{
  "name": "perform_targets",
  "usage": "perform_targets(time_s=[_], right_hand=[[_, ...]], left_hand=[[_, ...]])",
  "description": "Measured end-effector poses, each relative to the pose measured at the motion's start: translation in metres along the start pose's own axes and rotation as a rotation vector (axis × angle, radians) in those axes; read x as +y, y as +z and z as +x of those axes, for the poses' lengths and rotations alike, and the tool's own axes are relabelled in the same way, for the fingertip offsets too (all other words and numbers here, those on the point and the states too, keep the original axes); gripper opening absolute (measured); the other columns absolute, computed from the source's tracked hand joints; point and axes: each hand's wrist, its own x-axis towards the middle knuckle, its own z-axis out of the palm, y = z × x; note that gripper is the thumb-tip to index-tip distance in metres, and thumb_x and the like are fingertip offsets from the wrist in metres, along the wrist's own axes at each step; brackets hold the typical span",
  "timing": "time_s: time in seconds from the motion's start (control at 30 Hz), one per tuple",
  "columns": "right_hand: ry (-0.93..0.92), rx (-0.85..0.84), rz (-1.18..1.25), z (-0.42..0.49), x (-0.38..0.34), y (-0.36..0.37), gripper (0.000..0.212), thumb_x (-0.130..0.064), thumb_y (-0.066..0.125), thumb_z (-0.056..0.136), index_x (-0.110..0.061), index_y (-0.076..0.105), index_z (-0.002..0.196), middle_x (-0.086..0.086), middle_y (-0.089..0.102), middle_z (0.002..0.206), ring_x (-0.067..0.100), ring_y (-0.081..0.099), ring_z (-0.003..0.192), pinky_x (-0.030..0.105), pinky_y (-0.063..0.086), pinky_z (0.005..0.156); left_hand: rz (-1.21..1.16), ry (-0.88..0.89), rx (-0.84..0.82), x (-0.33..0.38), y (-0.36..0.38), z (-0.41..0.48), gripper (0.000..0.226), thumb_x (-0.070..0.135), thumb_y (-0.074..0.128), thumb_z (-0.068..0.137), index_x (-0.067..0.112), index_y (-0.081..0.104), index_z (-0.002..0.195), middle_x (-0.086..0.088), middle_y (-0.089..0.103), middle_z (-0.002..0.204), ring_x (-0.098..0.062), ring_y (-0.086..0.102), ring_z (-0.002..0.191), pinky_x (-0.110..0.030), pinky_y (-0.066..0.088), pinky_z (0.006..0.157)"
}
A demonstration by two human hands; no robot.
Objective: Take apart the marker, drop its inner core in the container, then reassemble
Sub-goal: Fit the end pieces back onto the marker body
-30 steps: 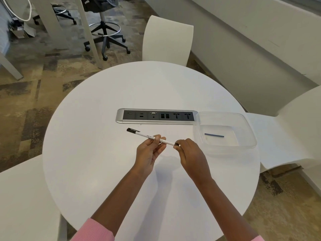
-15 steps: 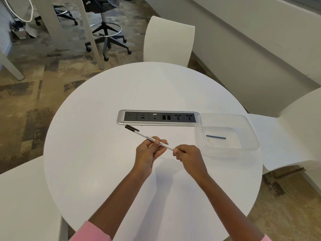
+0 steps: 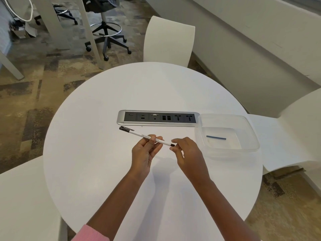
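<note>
A slim white marker (image 3: 137, 133) with a black cap at its far left end and a black plug at its right end is held above the round white table (image 3: 97, 171). My left hand (image 3: 144, 153) grips the barrel near the middle. My right hand (image 3: 189, 153) is at the plug end, thumb and forefinger slightly apart around the plug. A thin dark blue inner core (image 3: 216, 137) lies on the bottom of the clear plastic container (image 3: 250, 126) at the table's right edge.
A silver and black socket panel (image 3: 156, 118) is set into the table just beyond the marker. White chairs stand at the far side (image 3: 168, 42), right (image 3: 298, 129) and near left (image 3: 22, 202). A wheeled office stool (image 3: 106, 32) is on the carpet.
My right hand's fingers, closed over the marker's right end before, have spread so the black plug shows. The marker has tilted a little; my left hand keeps its grip.
</note>
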Motion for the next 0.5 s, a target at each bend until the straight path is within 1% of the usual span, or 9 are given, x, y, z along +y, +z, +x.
perform_targets(time_s=[0.07,0.2,0.27,0.3,0.37,0.5], right_hand=[[-0.054,0.044,-0.088,0.000,0.002,0.002,0.013,-0.014,0.057,0.081,-0.006,0.065,0.087,0.010,0.064,0.075,0.026,0.059,0.068,0.025,0.040,0.067],[-0.110,0.091,-0.155,0.001,0.003,0.002,0.025,-0.023,0.046,0.085,-0.006,0.065,0.082,0.009,0.062,0.070,0.025,0.056,0.062,0.026,0.041,0.059],[-0.125,0.096,-0.176,0.000,0.002,0.001,0.026,-0.024,0.046,0.085,-0.006,0.065,0.082,0.008,0.062,0.069,0.024,0.056,0.062,0.024,0.044,0.053],[-0.131,0.094,-0.185,0.000,0.002,0.001,0.026,-0.024,0.047,0.085,-0.006,0.065,0.083,0.008,0.062,0.069,0.024,0.056,0.062,0.026,0.047,0.051],[-0.147,0.099,-0.200,-0.001,0.002,0.000,0.025,-0.023,0.047,0.085,-0.006,0.065,0.083,0.008,0.063,0.069,0.024,0.056,0.061,0.028,0.048,0.049],[-0.170,0.108,-0.214,0.001,0.005,-0.001,0.020,-0.017,0.050,0.084,-0.005,0.064,0.077,0.009,0.060,0.065,0.024,0.053,0.058,0.027,0.044,0.047]], left_hand=[[-0.015,-0.007,0.001,-0.001,0.000,-0.002,0.011,0.004,0.052,0.089,0.005,0.062,0.085,-0.004,0.074,0.070,-0.015,0.072,0.068,-0.021,0.058,0.063],[-0.045,-0.005,0.001,-0.001,0.002,-0.005,0.010,0.003,0.052,0.089,0.004,0.061,0.086,-0.003,0.074,0.069,-0.014,0.072,0.069,-0.021,0.058,0.065],[-0.053,-0.001,0.003,-0.002,0.003,-0.006,0.010,0.003,0.052,0.089,0.003,0.061,0.086,-0.003,0.074,0.069,-0.014,0.072,0.069,-0.021,0.058,0.064],[-0.061,-0.002,0.003,-0.002,0.003,-0.007,0.010,0.003,0.052,0.089,0.003,0.061,0.086,-0.002,0.074,0.069,-0.014,0.072,0.069,-0.020,0.058,0.064],[-0.078,-0.005,0.006,-0.002,0.004,-0.008,0.010,0.003,0.051,0.089,0.003,0.061,0.085,-0.003,0.073,0.069,-0.014,0.072,0.070,-0.021,0.058,0.065],[-0.080,-0.008,0.013,-0.005,0.005,-0.011,0.010,0.003,0.052,0.089,0.003,0.061,0.084,-0.004,0.073,0.071,-0.014,0.072,0.070,-0.021,0.059,0.066]])
